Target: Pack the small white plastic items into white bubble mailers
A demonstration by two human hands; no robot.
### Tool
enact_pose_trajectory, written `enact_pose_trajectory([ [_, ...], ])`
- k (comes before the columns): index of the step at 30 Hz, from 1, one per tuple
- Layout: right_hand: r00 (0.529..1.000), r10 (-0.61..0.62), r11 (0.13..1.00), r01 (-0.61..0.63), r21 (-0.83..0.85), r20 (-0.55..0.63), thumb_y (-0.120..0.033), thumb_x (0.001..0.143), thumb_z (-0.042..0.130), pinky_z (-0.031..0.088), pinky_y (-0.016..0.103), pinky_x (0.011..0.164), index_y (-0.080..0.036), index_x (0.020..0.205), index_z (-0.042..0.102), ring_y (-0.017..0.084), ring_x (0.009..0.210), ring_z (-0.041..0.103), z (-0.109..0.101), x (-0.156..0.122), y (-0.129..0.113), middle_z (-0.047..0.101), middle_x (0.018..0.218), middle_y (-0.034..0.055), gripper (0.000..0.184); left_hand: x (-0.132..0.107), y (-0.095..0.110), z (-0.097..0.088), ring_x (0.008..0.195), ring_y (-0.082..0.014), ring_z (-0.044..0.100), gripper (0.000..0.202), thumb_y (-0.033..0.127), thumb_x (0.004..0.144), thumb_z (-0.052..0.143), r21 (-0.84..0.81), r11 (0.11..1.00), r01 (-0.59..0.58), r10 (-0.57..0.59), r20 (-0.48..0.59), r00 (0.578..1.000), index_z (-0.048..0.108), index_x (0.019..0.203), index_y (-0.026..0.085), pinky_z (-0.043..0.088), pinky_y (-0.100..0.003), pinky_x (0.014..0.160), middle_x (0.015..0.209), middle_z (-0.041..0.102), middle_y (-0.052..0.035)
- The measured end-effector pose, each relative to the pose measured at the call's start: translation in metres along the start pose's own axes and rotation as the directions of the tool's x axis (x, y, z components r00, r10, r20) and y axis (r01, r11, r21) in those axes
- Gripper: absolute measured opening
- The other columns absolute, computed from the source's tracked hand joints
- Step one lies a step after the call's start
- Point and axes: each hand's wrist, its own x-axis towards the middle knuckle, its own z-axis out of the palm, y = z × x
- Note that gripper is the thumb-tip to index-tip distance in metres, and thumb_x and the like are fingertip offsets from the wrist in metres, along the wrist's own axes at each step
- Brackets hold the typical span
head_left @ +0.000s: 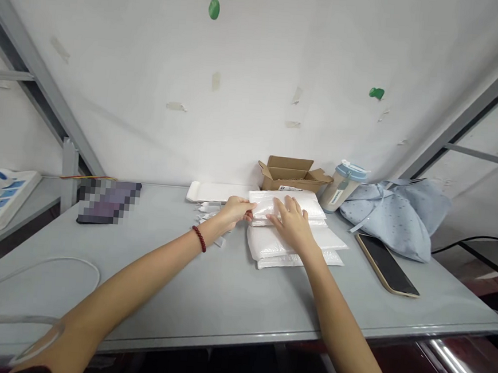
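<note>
Several white bubble mailers (296,245) lie stacked in the middle of the grey table. My left hand (236,209) pinches the left edge of the top bubble mailer (312,203) between thumb and fingers. Spread across that mailer's face is my right hand (292,224), its fingers apart and resting on it. Small white pieces (208,208) lie beside and partly behind my left hand; what they are I cannot make out. Behind them is a flat white packet (220,193).
An open cardboard box (295,181) stands against the wall, beside a blue-lidded cup (339,188). To the right lie a light blue cloth bag (397,215) and a phone (387,266). A partly blurred dark object (110,201) and a white cable (75,260) are at left.
</note>
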Motion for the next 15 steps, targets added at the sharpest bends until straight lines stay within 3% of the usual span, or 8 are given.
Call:
enact_pose_trajectory([
  [5,0.992,0.054,0.999,-0.054,0.001,0.115,-0.05,0.093,0.038,0.029,0.056,0.101,-0.019,0.141,0.03,0.034,0.14,0.015,-0.005,0.001,-0.002,0.021,0.15,0.0185,0.058,0.002,-0.006,0.005,0.047,-0.0074,0.05,0.022,0.014,0.073,0.07,0.045,0.998,-0.04,0.04,0.007,0.999,0.055,0.057,0.012,0.046,-0.02,0.049,0.05,0.05,0.0016],
  [9,0.988,0.045,0.999,-0.048,0.015,0.149,-0.051,0.092,0.039,0.027,0.058,0.102,-0.021,0.143,0.028,0.033,0.141,0.011,-0.005,0.002,0.0,0.017,0.152,0.016,0.06,0.008,-0.009,0.0,0.051,-0.0108,0.055,0.02,0.016,0.078,0.062,0.184,0.98,-0.076,0.079,-0.011,0.997,0.057,0.059,0.012,0.05,-0.024,0.054,0.053,0.056,-0.0026],
  [13,0.989,0.045,0.998,-0.052,0.042,0.14,-0.052,0.091,0.041,0.026,0.058,0.103,-0.021,0.143,0.028,0.033,0.141,0.01,-0.005,0.002,0.001,0.018,0.152,0.0162,0.062,0.021,-0.003,-0.027,0.069,-0.0183,0.064,0.004,0.013,0.072,0.062,0.435,0.887,-0.155,0.205,-0.07,0.976,0.065,0.075,0.012,0.052,-0.03,0.068,0.069,0.067,-0.0071],
  [15,0.991,0.038,0.998,-0.045,0.054,0.126,-0.051,0.09,0.043,0.026,0.058,0.103,-0.02,0.142,0.03,0.033,0.141,0.011,-0.006,0.002,0.0,0.019,0.152,0.017,0.062,0.029,0.001,-0.047,0.085,-0.021,0.063,0.014,0.008,0.065,0.064,0.569,0.798,-0.2,0.301,-0.089,0.949,0.068,0.076,0.015,0.049,-0.031,0.08,0.079,0.069,-0.0068],
])
